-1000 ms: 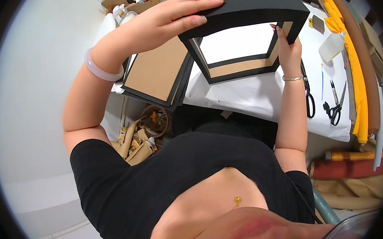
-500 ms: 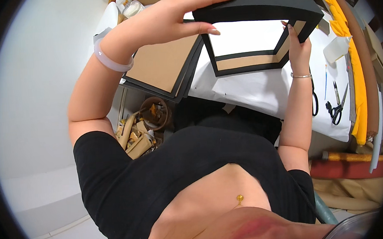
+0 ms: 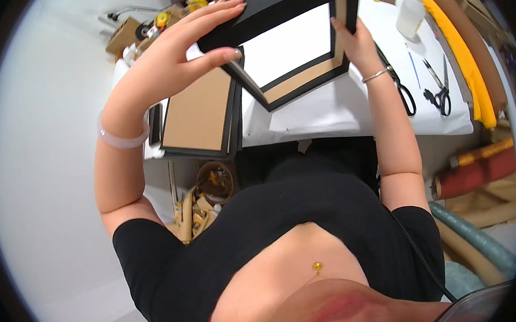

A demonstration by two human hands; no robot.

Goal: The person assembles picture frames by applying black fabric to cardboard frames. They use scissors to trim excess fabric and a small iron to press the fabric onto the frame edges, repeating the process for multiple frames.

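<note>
A deep, black, box-shaped frame (image 3: 293,5) with tan inner walls is held up tilted above a white-covered table (image 3: 320,119); white shows through its opening. At its upper left corner, my left hand (image 3: 195,50) grips it, fingers over the black outer side and thumb on the near edge. My right hand (image 3: 357,44) clasps the right side, its thumb inside the opening and the other fingers mostly hidden behind. Beside the frame, to the left, lies a stack of black-edged tan panels (image 3: 199,114), partly covered by my left hand and the frame.
Black-handled scissors (image 3: 440,99), a thin blue brush (image 3: 413,66) and a white plastic bottle (image 3: 410,17) are on the right. Yellow cloth (image 3: 468,74) runs along that edge. A scrap bin (image 3: 218,184) stands below the table; rolls of material (image 3: 480,174) lie lower right.
Both hands have shifted the frame leftward in view, and its right side now sits higher. My view has turned too, showing more of the table's far left. Both hands keep their grip.
</note>
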